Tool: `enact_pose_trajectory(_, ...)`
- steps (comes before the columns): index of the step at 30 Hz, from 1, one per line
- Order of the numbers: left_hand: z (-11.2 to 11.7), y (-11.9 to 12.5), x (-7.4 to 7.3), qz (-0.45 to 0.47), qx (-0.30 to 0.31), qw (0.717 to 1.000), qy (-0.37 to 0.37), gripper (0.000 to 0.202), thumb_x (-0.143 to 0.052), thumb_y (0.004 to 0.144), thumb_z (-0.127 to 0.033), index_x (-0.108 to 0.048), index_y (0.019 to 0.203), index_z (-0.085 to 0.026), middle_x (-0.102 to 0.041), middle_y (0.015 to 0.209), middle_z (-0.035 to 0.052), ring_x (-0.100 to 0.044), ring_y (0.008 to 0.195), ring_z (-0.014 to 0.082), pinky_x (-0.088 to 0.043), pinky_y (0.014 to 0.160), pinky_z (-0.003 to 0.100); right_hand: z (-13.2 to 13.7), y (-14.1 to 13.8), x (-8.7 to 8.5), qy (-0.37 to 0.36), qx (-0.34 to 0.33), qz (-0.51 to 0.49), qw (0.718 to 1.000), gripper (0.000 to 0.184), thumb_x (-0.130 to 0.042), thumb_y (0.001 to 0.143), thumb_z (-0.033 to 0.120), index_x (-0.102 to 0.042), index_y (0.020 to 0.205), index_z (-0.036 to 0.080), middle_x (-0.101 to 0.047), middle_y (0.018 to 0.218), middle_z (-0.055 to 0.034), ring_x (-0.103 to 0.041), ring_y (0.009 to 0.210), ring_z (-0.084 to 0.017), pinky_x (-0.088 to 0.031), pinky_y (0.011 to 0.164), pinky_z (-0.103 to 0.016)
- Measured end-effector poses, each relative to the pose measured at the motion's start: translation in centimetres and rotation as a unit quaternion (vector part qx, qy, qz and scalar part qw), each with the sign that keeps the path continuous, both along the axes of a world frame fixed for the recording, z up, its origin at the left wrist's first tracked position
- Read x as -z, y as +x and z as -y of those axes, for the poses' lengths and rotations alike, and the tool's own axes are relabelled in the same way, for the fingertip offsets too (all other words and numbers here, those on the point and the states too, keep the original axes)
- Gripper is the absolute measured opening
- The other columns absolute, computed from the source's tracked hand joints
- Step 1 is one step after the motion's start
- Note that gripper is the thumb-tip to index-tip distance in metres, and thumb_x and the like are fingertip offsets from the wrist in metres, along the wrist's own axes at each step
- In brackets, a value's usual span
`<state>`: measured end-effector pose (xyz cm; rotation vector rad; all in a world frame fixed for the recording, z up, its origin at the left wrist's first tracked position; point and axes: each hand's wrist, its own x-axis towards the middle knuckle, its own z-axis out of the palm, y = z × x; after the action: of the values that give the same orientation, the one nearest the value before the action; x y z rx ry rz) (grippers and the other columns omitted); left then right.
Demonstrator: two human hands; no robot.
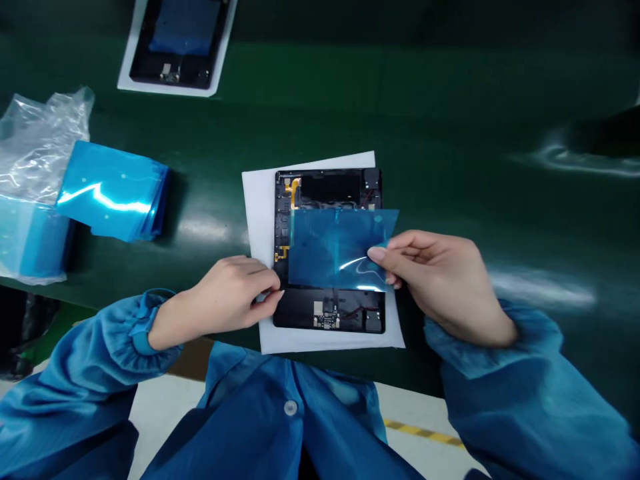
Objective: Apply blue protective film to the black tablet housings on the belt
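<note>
Film placement looks partway done, as I judge it: the blue film sheet [340, 250] lies over the middle of the open tablet shell [329, 248] at frame centre, its right edge lifted. The right hand [440, 280] pinches that edge between thumb and fingers; the left hand [225, 293] pinches the lower left corner by the white paper [257, 213]. Pressing flat seems left. A stack of blue films [113, 193] sits at left, another shell [177, 40] at upper left
</note>
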<state>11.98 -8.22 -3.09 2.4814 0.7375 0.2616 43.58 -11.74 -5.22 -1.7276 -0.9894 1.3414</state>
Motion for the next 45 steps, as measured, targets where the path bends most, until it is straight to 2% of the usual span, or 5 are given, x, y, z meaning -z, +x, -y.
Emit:
enact_pose_trajectory(5,-2.9,-0.6,1.5,0.064,0.017,0.995,0.079,0.017,-0.058,0.109,-0.020,-0.066,0.094,-0.019,-0.072,0.080,0.0017,-0.063,0.071,0.0156,-0.050,0.068,0.030,0.0,-0.2,-0.3,-0.002,-0.013,0.030,0.999,0.035,-0.097,0.075,0.046,-0.073,0.077,0.019,-0.065,0.057,0.0001,-0.056,0.047,-0.011,-0.047,0.046,-0.022)
enact_pose_trajectory(10,-3.6,-0.5,2.7,0.089,0.025,0.991,0.099,0.021,-0.056,0.109,-0.020,-0.067,0.092,-0.020,-0.070,0.077,0.0013,-0.061,0.070,0.0157,-0.046,0.066,0.030,0.1,-0.1,-0.3,0.012,-0.031,0.071,0.997,0.027,-0.092,0.081,0.041,-0.075,0.077,0.021,-0.066,0.055,-0.0001,-0.058,0.046,-0.011,-0.048,0.046,-0.022)
enact_pose_trajectory(19,-3.8,-0.4,2.8,0.084,0.029,0.992,0.088,0.017,-0.061,0.107,-0.017,-0.065,0.091,-0.019,-0.069,0.077,0.0005,-0.060,0.071,0.0156,-0.045,0.067,0.030,0.2,0.0,-0.5,0.022,-0.056,0.121,0.991,0.023,-0.090,0.083,0.041,-0.076,0.076,0.025,-0.068,0.056,0.0000,-0.060,0.044,-0.015,-0.051,0.045,-0.027)
enact_pose_trajectory(34,-4.0,-0.3,2.9,0.082,0.026,0.994,0.074,0.019,-0.058,0.109,-0.019,-0.064,0.091,-0.020,-0.067,0.078,-0.0005,-0.061,0.072,0.0146,-0.045,0.068,0.029,0.0,-0.3,-0.8,0.019,-0.049,0.123,0.991,0.017,-0.088,0.084,0.034,-0.076,0.075,0.026,-0.069,0.056,0.0016,-0.061,0.044,-0.013,-0.051,0.045,-0.024)
enact_pose_trajectory(45,-4.0,-0.4,2.9,0.077,0.028,0.993,0.083,0.017,-0.063,0.107,-0.018,-0.065,0.090,-0.020,-0.067,0.077,-0.0003,-0.060,0.072,0.0155,-0.046,0.067,0.030,-0.1,-0.4,-1.0,0.009,-0.053,0.135,0.989,0.025,-0.089,0.083,0.045,-0.076,0.075,0.026,-0.068,0.055,0.0001,-0.061,0.044,-0.016,-0.052,0.046,-0.030)
